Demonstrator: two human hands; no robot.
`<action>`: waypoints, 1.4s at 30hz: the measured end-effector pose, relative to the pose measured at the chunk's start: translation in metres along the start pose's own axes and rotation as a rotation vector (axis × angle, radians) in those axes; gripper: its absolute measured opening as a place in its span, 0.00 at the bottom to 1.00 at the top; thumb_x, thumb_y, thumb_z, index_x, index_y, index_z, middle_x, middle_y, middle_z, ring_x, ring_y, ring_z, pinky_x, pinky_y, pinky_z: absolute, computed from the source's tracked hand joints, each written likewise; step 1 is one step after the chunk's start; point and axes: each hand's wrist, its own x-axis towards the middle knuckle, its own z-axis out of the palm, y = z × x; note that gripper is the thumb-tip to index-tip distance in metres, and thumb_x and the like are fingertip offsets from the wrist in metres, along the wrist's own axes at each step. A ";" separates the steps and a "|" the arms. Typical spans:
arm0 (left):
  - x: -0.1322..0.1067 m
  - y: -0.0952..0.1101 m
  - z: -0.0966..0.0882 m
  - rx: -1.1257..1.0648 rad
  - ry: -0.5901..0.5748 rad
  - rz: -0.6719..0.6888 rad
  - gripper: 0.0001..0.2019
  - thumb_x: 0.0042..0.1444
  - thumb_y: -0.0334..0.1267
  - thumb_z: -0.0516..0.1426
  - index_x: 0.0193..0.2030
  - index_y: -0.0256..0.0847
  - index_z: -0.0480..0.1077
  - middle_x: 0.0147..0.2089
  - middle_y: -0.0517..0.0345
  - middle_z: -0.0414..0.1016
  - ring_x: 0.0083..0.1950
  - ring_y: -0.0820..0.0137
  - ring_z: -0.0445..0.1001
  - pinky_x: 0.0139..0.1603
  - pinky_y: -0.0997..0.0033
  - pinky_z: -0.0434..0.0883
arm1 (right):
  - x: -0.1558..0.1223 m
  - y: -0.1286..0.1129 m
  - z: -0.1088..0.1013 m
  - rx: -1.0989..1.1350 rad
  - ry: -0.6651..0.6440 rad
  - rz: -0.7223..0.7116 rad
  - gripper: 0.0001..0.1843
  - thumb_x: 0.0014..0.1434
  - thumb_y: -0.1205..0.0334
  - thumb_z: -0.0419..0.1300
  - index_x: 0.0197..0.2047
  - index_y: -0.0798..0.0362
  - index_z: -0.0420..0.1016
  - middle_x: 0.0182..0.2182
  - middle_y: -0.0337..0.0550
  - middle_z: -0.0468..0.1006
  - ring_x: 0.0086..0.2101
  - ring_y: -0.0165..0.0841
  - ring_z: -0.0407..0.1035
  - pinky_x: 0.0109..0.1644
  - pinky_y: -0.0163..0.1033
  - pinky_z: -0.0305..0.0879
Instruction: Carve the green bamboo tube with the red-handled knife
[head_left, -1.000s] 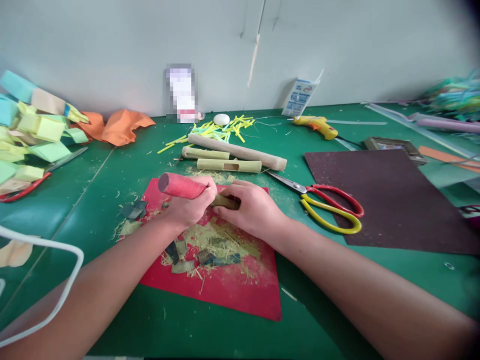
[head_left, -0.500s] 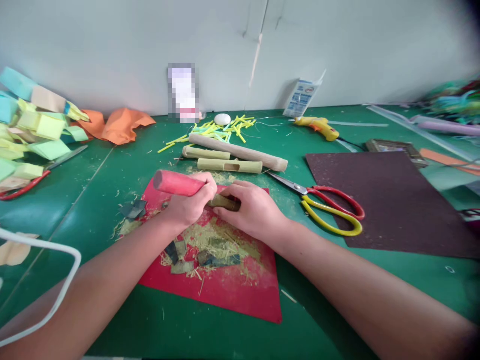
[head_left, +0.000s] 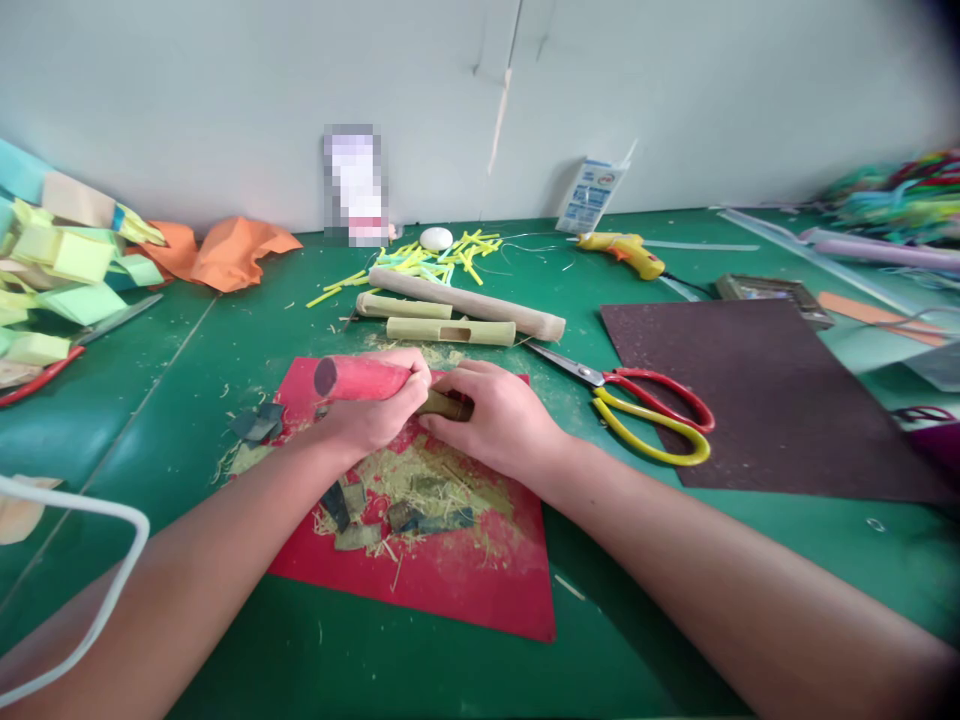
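Observation:
My left hand (head_left: 382, 405) is closed around a tool with a thick red handle (head_left: 360, 378). Its working end is hidden behind my fingers, so I cannot tell the kind. Close beside it, my right hand (head_left: 499, 410) grips a short brownish-green bamboo piece (head_left: 448, 404) between thumb and fingers. Both hands are over a red mat (head_left: 495, 600) strewn with fine shavings (head_left: 420, 460) and dark offcuts (head_left: 433, 518). Just beyond the hands lie a bamboo tube with a rectangular notch (head_left: 416, 330), another bamboo piece (head_left: 401, 305) and a longer pale stick (head_left: 480, 303).
Scissors (head_left: 652, 415) with red and yellow handles lie right of the mat, partly on a dark brown sheet (head_left: 765, 400). Farther back are a yellow glue gun (head_left: 626, 255), a carton (head_left: 592, 195) and yellow strips (head_left: 405, 260). Folded papers (head_left: 75, 255) crowd the left.
The red handle has tipped, its free end lower and facing me more. My right hand keeps its grip on the bamboo. The whole view has shifted slightly.

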 end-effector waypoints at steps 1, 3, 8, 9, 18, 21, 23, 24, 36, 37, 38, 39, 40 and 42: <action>0.000 0.000 -0.001 -0.006 -0.001 0.002 0.11 0.55 0.37 0.50 0.22 0.39 0.60 0.23 0.63 0.63 0.28 0.74 0.62 0.31 0.70 0.59 | 0.000 0.000 0.000 0.001 0.002 -0.004 0.08 0.51 0.61 0.65 0.35 0.55 0.77 0.27 0.38 0.68 0.30 0.29 0.61 0.34 0.35 0.54; -0.001 0.000 -0.002 -0.025 -0.021 0.003 0.12 0.55 0.37 0.49 0.21 0.39 0.59 0.22 0.64 0.61 0.27 0.74 0.61 0.30 0.70 0.58 | 0.000 0.001 0.001 0.010 0.011 -0.012 0.07 0.52 0.60 0.65 0.34 0.54 0.77 0.28 0.38 0.68 0.29 0.28 0.60 0.33 0.35 0.54; -0.002 -0.001 -0.002 -0.061 -0.031 -0.010 0.12 0.54 0.34 0.49 0.20 0.39 0.56 0.21 0.65 0.58 0.25 0.75 0.58 0.29 0.71 0.57 | 0.001 0.002 0.000 0.010 0.008 -0.016 0.07 0.52 0.60 0.65 0.33 0.55 0.76 0.27 0.38 0.68 0.30 0.28 0.61 0.33 0.35 0.54; -0.002 -0.002 -0.001 -0.082 -0.016 -0.010 0.12 0.54 0.34 0.49 0.20 0.39 0.57 0.21 0.65 0.58 0.25 0.76 0.58 0.29 0.71 0.57 | 0.001 0.002 0.000 0.002 0.006 -0.017 0.07 0.52 0.60 0.65 0.32 0.55 0.76 0.27 0.38 0.68 0.30 0.28 0.60 0.33 0.35 0.54; -0.002 -0.004 0.001 -0.194 0.046 -0.010 0.12 0.56 0.34 0.50 0.21 0.40 0.60 0.20 0.65 0.59 0.24 0.76 0.57 0.29 0.71 0.58 | 0.000 0.001 0.002 -0.046 0.024 -0.017 0.09 0.52 0.59 0.65 0.34 0.55 0.74 0.28 0.38 0.68 0.29 0.28 0.59 0.34 0.35 0.53; -0.001 -0.004 0.000 -0.169 0.029 -0.013 0.12 0.56 0.34 0.50 0.21 0.40 0.61 0.21 0.65 0.60 0.24 0.76 0.58 0.29 0.71 0.59 | 0.000 0.001 0.002 -0.051 0.020 -0.015 0.11 0.51 0.59 0.65 0.37 0.56 0.75 0.29 0.39 0.70 0.31 0.29 0.61 0.35 0.35 0.54; -0.001 -0.004 0.000 -0.165 0.025 -0.017 0.12 0.56 0.34 0.51 0.21 0.40 0.61 0.21 0.65 0.61 0.25 0.76 0.59 0.30 0.71 0.59 | 0.001 0.001 0.001 -0.060 0.017 -0.012 0.11 0.51 0.59 0.65 0.37 0.56 0.75 0.30 0.40 0.71 0.31 0.29 0.61 0.35 0.36 0.55; 0.000 -0.004 0.000 -0.162 0.023 -0.019 0.12 0.56 0.35 0.51 0.22 0.39 0.61 0.21 0.65 0.61 0.25 0.76 0.59 0.30 0.71 0.59 | 0.001 0.001 0.000 -0.064 0.014 -0.009 0.11 0.52 0.59 0.64 0.37 0.56 0.75 0.30 0.40 0.72 0.31 0.30 0.62 0.36 0.36 0.56; -0.001 0.003 0.004 0.070 0.038 -0.030 0.11 0.57 0.37 0.50 0.23 0.40 0.61 0.24 0.63 0.64 0.28 0.73 0.63 0.31 0.70 0.60 | 0.002 -0.002 0.001 -0.218 0.010 -0.113 0.10 0.55 0.58 0.64 0.37 0.55 0.75 0.32 0.45 0.73 0.36 0.36 0.65 0.40 0.39 0.59; 0.000 0.003 0.004 0.063 0.038 -0.031 0.12 0.56 0.37 0.49 0.23 0.40 0.60 0.23 0.63 0.64 0.28 0.73 0.62 0.31 0.70 0.60 | 0.003 -0.001 0.001 -0.178 0.004 -0.104 0.09 0.54 0.59 0.64 0.36 0.55 0.75 0.31 0.43 0.72 0.36 0.35 0.64 0.40 0.39 0.59; 0.000 0.003 0.004 0.060 0.037 -0.029 0.12 0.56 0.37 0.49 0.22 0.40 0.59 0.23 0.63 0.63 0.28 0.73 0.62 0.30 0.70 0.59 | 0.003 0.000 0.001 -0.142 -0.004 -0.094 0.08 0.53 0.60 0.65 0.36 0.55 0.75 0.30 0.42 0.71 0.35 0.34 0.64 0.39 0.38 0.58; 0.000 0.002 0.004 0.059 0.035 -0.025 0.12 0.56 0.37 0.50 0.22 0.40 0.59 0.23 0.63 0.63 0.27 0.73 0.61 0.30 0.70 0.59 | 0.003 0.000 0.001 -0.111 -0.011 -0.086 0.08 0.52 0.61 0.65 0.35 0.54 0.75 0.29 0.41 0.70 0.34 0.33 0.63 0.38 0.37 0.57; 0.000 0.001 0.004 0.056 0.035 -0.019 0.12 0.55 0.37 0.50 0.21 0.40 0.59 0.22 0.63 0.62 0.27 0.73 0.61 0.30 0.70 0.58 | 0.004 0.001 0.001 -0.086 -0.017 -0.083 0.07 0.52 0.61 0.65 0.34 0.54 0.75 0.28 0.40 0.69 0.33 0.32 0.63 0.37 0.37 0.57; -0.001 -0.001 0.003 0.037 0.030 -0.002 0.12 0.55 0.36 0.50 0.21 0.40 0.59 0.22 0.63 0.61 0.27 0.74 0.60 0.30 0.70 0.57 | 0.004 0.001 0.001 -0.055 -0.015 -0.081 0.06 0.52 0.62 0.65 0.33 0.55 0.75 0.27 0.39 0.67 0.31 0.31 0.61 0.36 0.36 0.55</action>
